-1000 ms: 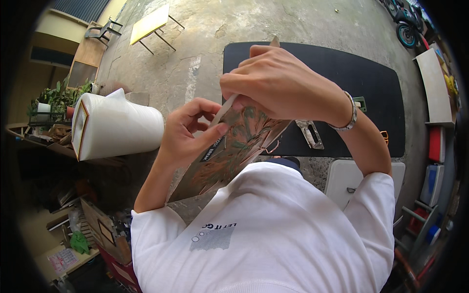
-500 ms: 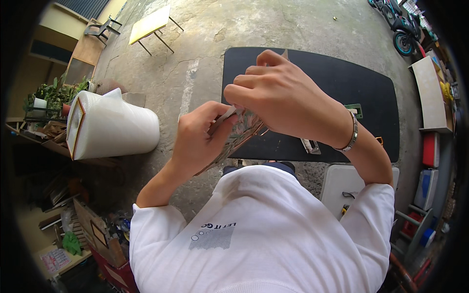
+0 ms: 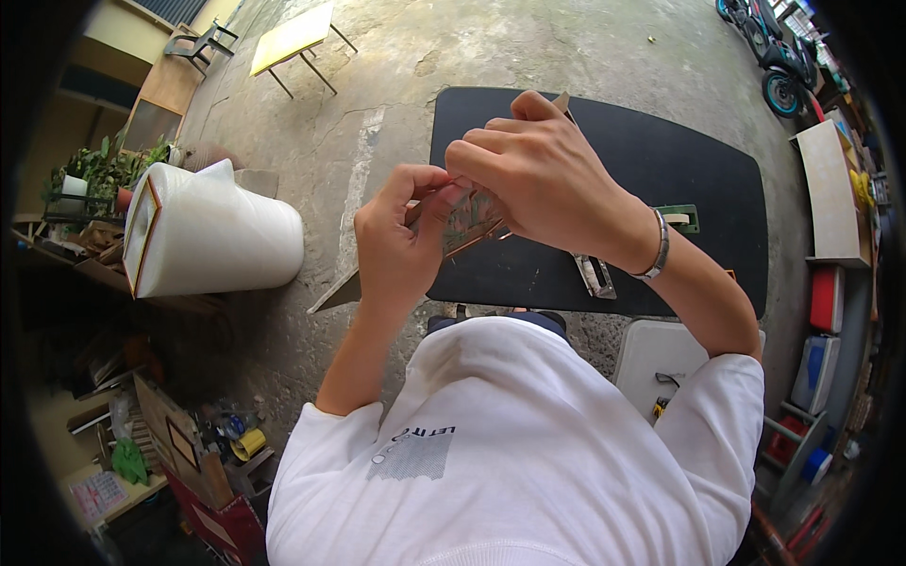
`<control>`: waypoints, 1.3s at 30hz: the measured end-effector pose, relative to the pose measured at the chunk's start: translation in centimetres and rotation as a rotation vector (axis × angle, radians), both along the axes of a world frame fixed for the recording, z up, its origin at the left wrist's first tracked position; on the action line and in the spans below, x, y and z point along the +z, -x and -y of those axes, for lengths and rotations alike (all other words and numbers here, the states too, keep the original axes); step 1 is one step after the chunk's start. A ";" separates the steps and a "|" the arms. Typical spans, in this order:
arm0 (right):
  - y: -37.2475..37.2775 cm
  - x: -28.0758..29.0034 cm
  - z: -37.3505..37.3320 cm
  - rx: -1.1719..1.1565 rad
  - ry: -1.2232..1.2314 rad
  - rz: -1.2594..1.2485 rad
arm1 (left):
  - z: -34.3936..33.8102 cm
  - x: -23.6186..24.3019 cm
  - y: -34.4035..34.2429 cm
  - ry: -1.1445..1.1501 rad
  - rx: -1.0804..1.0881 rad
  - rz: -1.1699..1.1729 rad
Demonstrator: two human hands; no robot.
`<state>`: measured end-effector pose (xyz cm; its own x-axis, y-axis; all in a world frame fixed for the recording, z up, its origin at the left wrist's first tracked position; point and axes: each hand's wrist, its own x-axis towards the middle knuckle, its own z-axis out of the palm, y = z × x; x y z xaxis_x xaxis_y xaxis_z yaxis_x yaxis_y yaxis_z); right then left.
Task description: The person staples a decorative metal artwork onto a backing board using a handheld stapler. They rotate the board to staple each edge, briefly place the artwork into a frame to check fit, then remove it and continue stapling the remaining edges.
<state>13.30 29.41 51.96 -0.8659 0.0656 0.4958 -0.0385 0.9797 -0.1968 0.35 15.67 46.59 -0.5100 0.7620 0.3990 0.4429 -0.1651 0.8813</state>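
Both hands grip a patterned board or stiff sheet (image 3: 481, 212), mostly hidden behind them over the black tabletop (image 3: 708, 160). My left hand (image 3: 401, 226) pinches its edge with thumb and curled fingers. My right hand (image 3: 543, 174), higher and to the right, has its fingers bent over the same piece, its fingertips close to my left thumb. A metal tool (image 3: 595, 278) lies on the tabletop below my right hand, and a green tool with a pale part (image 3: 689, 217) rests beyond my right wrist.
A bubble-wrap roll (image 3: 208, 241) stands at left near plants (image 3: 104, 174). Beyond are a yellow table (image 3: 288, 38) and dark chair (image 3: 203, 47). A motorcycle (image 3: 783, 80) and shelving line the right. A white surface (image 3: 642, 358) with small items is beside my right elbow.
The held piece has tilted, so less of its patterned face shows. My left hand has shifted right and slightly up; my right hand has also moved a little right.
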 end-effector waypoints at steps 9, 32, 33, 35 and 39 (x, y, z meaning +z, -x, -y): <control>0.3 -0.4 -0.4 -0.132 0.065 -0.074 | -2.3 -0.6 -0.9 -0.067 0.085 0.171; -3.5 -0.5 -5.0 0.058 0.013 0.042 | -3.4 1.5 -3.7 0.234 -0.030 -0.105; -3.4 -0.4 -4.9 0.061 0.017 0.043 | -3.4 1.3 -3.6 0.229 -0.017 -0.094; -3.1 -0.3 -4.8 0.083 0.026 0.040 | -3.4 2.0 -2.6 0.284 -0.117 -0.083; -1.9 -0.7 -3.9 0.155 0.057 0.078 | -3.1 2.9 0.7 0.400 -0.407 -0.141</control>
